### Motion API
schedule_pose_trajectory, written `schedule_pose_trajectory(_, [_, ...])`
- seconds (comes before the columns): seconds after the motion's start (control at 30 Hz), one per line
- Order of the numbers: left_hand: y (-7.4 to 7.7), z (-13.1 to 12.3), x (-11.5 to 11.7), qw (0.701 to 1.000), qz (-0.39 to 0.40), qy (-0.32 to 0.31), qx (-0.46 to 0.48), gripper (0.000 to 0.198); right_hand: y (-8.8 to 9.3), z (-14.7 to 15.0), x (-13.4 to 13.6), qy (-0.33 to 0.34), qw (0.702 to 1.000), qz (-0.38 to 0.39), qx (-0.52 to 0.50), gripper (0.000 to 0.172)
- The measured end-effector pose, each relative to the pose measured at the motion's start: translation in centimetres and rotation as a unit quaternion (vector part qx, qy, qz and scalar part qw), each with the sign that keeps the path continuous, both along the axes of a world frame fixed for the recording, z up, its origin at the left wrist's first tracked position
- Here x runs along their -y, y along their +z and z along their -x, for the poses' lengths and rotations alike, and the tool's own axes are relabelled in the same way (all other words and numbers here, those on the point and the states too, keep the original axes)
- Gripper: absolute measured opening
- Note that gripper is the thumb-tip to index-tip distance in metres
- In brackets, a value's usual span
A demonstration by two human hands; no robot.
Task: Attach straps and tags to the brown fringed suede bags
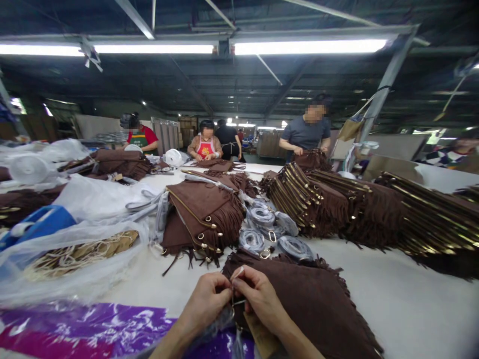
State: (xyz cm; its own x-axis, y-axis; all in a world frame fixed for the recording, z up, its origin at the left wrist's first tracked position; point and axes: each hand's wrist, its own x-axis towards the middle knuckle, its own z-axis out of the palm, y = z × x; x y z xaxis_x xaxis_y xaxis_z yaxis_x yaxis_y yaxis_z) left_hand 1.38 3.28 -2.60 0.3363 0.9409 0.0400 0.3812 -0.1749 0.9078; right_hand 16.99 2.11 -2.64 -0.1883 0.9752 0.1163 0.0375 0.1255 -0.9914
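Observation:
A dark brown fringed bag (pixel 310 299) lies flat in front of me, a metal ring at its near left edge. My left hand (pixel 207 304) is closed at that edge, thumb and finger pinching a thin white string (pixel 238 302). Right beside it, my right hand (pixel 262 299) pinches the same string, fingertips almost touching the left ones. Below the right hand hangs a brown paper tag (pixel 262 336), partly covered by the hand and wrist. Exactly how the string runs between the fingertips is hidden.
Ahead are stacked fringed bags (pixel 204 214) and plastic-wrapped coiled straps (pixel 294 248). Rows of brown bags (pixel 359 199) stand right. To the left lie a plastic bag of stringed tags (pixel 86 252), a blue object (pixel 37 224) and purple plastic (pixel 82 324). Several people work across the table.

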Motion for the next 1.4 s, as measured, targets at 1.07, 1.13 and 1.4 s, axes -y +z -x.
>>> schedule_pose_trajectory(1.07, [0.4,0.1,0.0,0.925,0.283,0.021,0.254,0.018,0.5,-1.0,0.0,0.034,0.984,-0.084,0.151,0.005])
schedule_pose_trajectory(1.13, [0.8,0.7,-0.2,0.891,0.335,0.005,0.306,0.022,2.0,-2.2,1.0,0.123,0.974,-0.092,0.166,0.014])
schedule_pose_trajectory(1.4, [0.8,1.7,-0.6,0.827,0.392,-0.011,0.402,0.020,2.8,-5.2,3.5,0.234,0.919,-0.160,0.274,0.039])
